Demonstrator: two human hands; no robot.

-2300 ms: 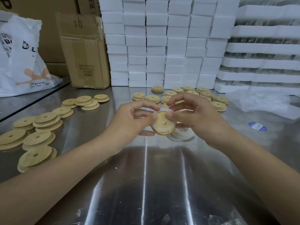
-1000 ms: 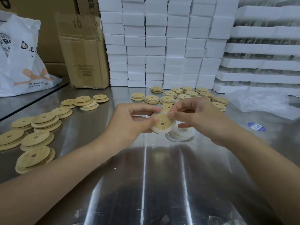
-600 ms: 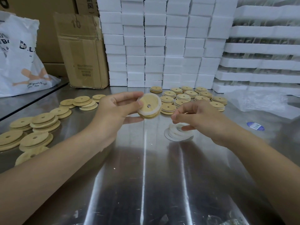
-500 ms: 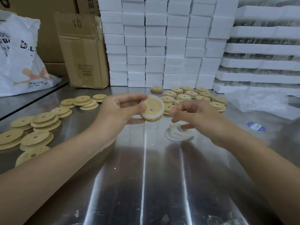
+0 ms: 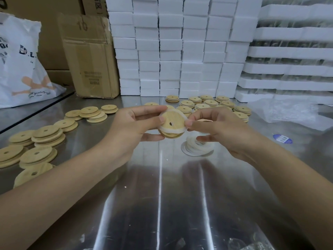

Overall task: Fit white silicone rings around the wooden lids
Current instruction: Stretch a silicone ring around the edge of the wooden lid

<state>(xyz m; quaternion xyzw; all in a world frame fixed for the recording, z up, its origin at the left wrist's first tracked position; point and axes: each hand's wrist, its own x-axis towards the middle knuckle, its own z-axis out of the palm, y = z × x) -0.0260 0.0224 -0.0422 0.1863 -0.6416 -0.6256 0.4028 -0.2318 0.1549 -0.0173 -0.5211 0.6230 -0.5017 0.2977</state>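
Observation:
My left hand (image 5: 133, 126) grips a round wooden lid (image 5: 172, 121) with a small hole, held tilted above the steel table. A white silicone ring (image 5: 173, 131) sits around the lid's edge. My right hand (image 5: 216, 129) pinches that ring at the lid's right side with thumb and forefinger. Under my right hand lies a pile of loose white rings (image 5: 198, 147) on the table. Bare wooden lids (image 5: 210, 103) lie in low stacks behind my hands, and more wooden lids (image 5: 46, 134) are spread at the left.
Stacked white foam blocks (image 5: 180, 51) wall off the back. A cardboard box (image 5: 90, 56) and a white plastic bag (image 5: 21, 65) stand at back left. Crumpled clear plastic (image 5: 288, 110) and a blue sticker (image 5: 282, 138) lie at the right on the steel table (image 5: 162, 195).
My left hand lifted the ringed lid up and away to the left, then brought it back. My right hand, which had let go, now pinches the ring at the lid's right edge.

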